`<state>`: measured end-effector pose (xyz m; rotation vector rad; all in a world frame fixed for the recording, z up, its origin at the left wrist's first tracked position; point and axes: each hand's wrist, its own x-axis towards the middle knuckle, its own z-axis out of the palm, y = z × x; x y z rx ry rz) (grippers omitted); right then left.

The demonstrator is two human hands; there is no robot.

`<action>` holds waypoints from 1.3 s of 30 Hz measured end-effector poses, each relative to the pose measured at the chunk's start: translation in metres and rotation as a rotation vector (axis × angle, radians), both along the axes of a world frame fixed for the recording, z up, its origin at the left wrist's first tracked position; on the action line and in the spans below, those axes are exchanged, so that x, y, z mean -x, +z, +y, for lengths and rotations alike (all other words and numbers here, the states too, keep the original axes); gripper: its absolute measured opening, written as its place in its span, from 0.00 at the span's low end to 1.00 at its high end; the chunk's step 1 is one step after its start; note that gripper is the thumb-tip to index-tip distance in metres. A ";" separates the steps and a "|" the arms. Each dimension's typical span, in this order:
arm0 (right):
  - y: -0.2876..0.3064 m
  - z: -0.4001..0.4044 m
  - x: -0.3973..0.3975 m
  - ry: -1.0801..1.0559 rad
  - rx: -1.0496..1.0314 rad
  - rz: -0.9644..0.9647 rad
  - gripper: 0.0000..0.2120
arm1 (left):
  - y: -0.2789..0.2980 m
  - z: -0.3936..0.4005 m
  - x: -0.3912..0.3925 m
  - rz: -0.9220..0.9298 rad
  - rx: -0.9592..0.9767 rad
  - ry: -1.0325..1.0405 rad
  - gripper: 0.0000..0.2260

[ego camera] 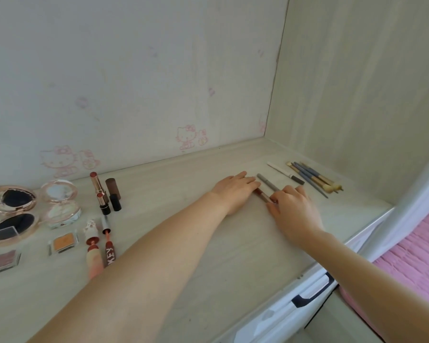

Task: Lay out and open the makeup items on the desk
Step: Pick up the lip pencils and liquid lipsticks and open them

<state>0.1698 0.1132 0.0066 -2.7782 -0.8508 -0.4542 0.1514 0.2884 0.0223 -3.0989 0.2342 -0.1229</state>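
On the pale desk [208, 243] my left hand [234, 190] and my right hand [294, 210] meet over a thin reddish-brown lip pencil [263, 196], each pinching one end of it against the desk. A grey pencil [268, 182] lies just behind it. Further right lie a white pencil [284, 172] and several blue-handled brushes [312, 178]. At the left stand open lipsticks [98, 188] with their caps, open lip glosses [108, 240], two open round compacts [10, 214] [61, 203] and small eyeshadow pans [63, 242].
A wall with pink cat drawings [187, 136] closes the back, and a side panel [357, 107] closes the right. The desk's front edge runs diagonally at lower right, with a drawer handle [312, 293] below it and pink bedding [416, 256] beyond.
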 end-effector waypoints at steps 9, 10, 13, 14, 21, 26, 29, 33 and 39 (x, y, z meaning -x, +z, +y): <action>0.000 -0.002 0.018 0.083 -0.077 0.022 0.13 | -0.007 0.020 0.030 -0.152 0.070 -0.002 0.12; 0.001 -0.002 0.021 0.093 -0.097 0.023 0.13 | -0.006 0.023 0.035 -0.160 0.077 -0.003 0.11; 0.007 -0.001 0.035 0.124 -0.183 0.039 0.11 | -0.001 0.029 0.055 -0.166 0.094 -0.009 0.09; 0.010 0.000 0.040 0.138 -0.215 0.045 0.10 | 0.002 0.030 0.063 -0.168 0.104 -0.011 0.09; 0.024 0.012 0.076 0.214 -0.416 0.197 0.06 | 0.021 0.048 0.135 -0.254 0.241 -0.021 0.08; 0.040 0.027 0.113 0.272 -0.601 0.396 0.05 | 0.027 0.060 0.196 -0.318 0.368 0.011 0.09; 0.051 0.041 0.136 0.300 -0.718 0.515 0.07 | 0.028 0.066 0.234 -0.319 0.485 0.075 0.09; 0.069 0.065 0.170 0.360 -0.846 0.689 0.06 | 0.026 0.077 0.278 -0.341 0.624 0.164 0.10; 0.084 0.109 0.210 0.450 -0.897 0.862 0.04 | 0.028 0.091 0.334 -0.359 0.878 0.261 0.11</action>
